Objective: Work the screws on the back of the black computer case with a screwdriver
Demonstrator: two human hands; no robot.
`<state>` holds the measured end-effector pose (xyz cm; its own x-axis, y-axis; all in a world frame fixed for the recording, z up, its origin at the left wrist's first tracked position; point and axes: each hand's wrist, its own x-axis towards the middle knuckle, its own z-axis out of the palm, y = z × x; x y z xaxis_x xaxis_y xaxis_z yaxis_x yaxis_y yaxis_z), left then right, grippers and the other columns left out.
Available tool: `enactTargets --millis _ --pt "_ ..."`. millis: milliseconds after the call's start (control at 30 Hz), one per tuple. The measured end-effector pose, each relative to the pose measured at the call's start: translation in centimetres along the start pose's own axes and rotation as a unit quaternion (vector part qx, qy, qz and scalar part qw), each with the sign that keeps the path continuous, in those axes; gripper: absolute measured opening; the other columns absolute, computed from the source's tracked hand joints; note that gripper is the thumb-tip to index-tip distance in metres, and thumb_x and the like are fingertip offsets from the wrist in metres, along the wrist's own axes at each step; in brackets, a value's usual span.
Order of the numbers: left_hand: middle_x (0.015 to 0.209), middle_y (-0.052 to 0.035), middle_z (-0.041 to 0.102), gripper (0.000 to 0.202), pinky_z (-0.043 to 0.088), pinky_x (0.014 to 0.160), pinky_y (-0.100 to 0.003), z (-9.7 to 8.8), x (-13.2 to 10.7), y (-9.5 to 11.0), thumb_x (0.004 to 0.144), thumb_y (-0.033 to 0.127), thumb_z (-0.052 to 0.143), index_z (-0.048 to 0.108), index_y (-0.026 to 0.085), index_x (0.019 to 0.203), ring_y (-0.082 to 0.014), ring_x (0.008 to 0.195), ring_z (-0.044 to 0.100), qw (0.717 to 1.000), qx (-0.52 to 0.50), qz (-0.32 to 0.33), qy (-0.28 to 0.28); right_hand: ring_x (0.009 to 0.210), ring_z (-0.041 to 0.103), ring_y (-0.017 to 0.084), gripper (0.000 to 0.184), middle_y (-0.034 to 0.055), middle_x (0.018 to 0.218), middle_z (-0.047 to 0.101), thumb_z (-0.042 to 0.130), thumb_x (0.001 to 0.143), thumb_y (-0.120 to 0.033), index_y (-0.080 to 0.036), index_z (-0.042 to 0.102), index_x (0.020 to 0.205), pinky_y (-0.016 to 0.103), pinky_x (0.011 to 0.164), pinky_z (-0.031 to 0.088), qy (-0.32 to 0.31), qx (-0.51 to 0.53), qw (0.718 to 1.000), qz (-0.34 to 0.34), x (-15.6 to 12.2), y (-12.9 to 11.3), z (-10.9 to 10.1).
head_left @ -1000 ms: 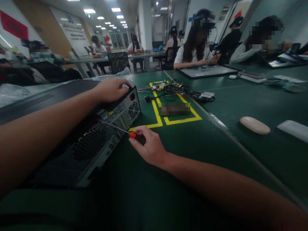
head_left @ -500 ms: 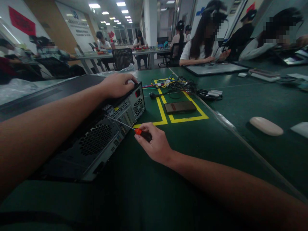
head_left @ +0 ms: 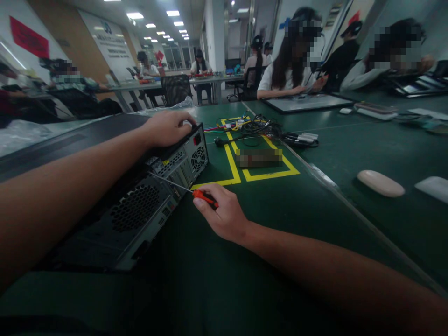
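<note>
A black and grey desktop computer case lies on the green table, its rear panel with vents, slots and a fan grille turned toward me. My left hand rests on its top near the rear edge, a gap showing between thumb and fingers; some fingertips are hidden. My right hand is closed around the red and black handle of a screwdriver. The thin shaft runs up and left to the rear panel, above the large honeycomb vent. Whether the tip sits in a screw is too small to tell.
Behind the case lies a tangle of cables. A blurred dark flat object lies inside yellow tape. Two pale rounded objects are at right, one a beige case. Across the table a person works over a flat panel.
The whole view has shifted slightly. My right hand has turned a little on the screwdriver, so more of its red handle shows. My left hand stays on the computer case.
</note>
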<state>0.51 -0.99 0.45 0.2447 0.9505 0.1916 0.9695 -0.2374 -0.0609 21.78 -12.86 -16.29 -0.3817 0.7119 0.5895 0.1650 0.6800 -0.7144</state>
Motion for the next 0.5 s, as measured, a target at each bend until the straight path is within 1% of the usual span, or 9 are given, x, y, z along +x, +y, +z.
enactTargets --millis 133,233,300,400,500 --pt "0.137 -0.0168 0.082 0.059 0.055 0.111 -0.048 -0.08 -0.03 0.04 0.11 0.036 0.042 0.075 0.016 0.154 -0.0363 0.125 0.075 1.0 0.004 0.002 -0.003 0.102 0.076 0.024 0.027 0.0081 0.114 0.082 0.061 0.116 -0.047 -0.023 0.073 0.121 0.041 0.095 0.061 -0.01 0.003 1.0 0.001 0.0 -0.12 -0.11" --pt "0.136 -0.0174 0.081 0.061 0.055 0.113 -0.049 -0.2 -0.07 0.21 0.109 0.036 0.041 0.074 0.015 0.155 -0.0366 0.126 0.075 1.0 0.005 0.001 -0.005 0.1 0.077 0.023 0.028 0.0069 0.116 0.082 0.07 0.11 -0.047 -0.025 0.068 0.127 0.04 0.093 0.062 -0.009 0.014 1.0 0.017 -0.04 -0.26 -0.08" --pt "0.136 -0.0173 0.08 0.061 0.054 0.114 -0.049 -0.24 -0.05 0.29 0.109 0.038 0.041 0.074 0.014 0.155 -0.0362 0.127 0.074 1.0 0.004 -0.001 -0.01 0.099 0.077 0.023 0.029 0.0053 0.115 0.081 0.076 0.105 -0.044 -0.026 0.066 0.125 0.039 0.092 0.062 -0.014 0.014 0.999 0.031 -0.03 -0.32 -0.03" --pt "0.132 -0.017 0.08 0.062 0.054 0.111 -0.048 -0.16 0.07 0.21 0.11 0.041 0.04 0.073 0.016 0.155 -0.0354 0.123 0.074 1.0 0.002 -0.011 -0.015 0.099 0.078 0.023 0.021 0.0046 0.113 0.081 0.074 0.107 -0.04 -0.027 0.065 0.119 0.04 0.092 0.062 -0.028 0.013 0.999 0.034 0.03 -0.35 0.02" --pt "0.127 -0.0165 0.08 0.062 0.054 0.108 -0.048 0.0 0.21 0.0 0.109 0.042 0.041 0.074 0.017 0.155 -0.0349 0.118 0.074 1.0 0.001 -0.013 -0.008 0.099 0.077 0.023 0.016 0.005 0.114 0.081 0.071 0.109 -0.038 -0.027 0.064 0.119 0.041 0.092 0.062 -0.027 0.012 0.999 0.025 0.06 -0.3 0.0"
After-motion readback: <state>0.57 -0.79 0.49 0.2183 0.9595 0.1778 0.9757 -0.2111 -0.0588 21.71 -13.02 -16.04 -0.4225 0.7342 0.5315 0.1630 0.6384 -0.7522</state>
